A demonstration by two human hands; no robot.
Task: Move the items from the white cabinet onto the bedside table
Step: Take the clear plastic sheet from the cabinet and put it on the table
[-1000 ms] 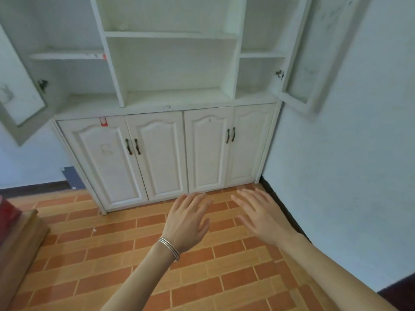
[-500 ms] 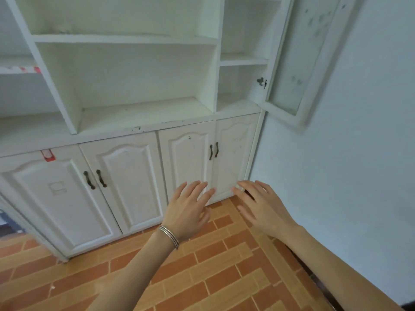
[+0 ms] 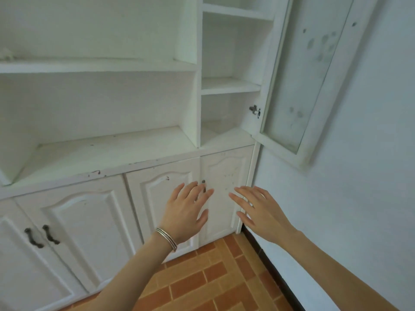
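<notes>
White cabinet: open shelves show no items I can make out, lower doors shut. Anything left is likely behind them, dead ahead. Left hand, fingers spread, holding nothing, sits nearest the dark handle. Right hand is just beside it, equally wide and bare.

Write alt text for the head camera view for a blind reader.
A person's left hand, wearing a bracelet, and right hand are held open and empty before the closed lower doors of a white cabinet. Its upper shelves look mostly bare, and a glass door stands open at right.
</notes>
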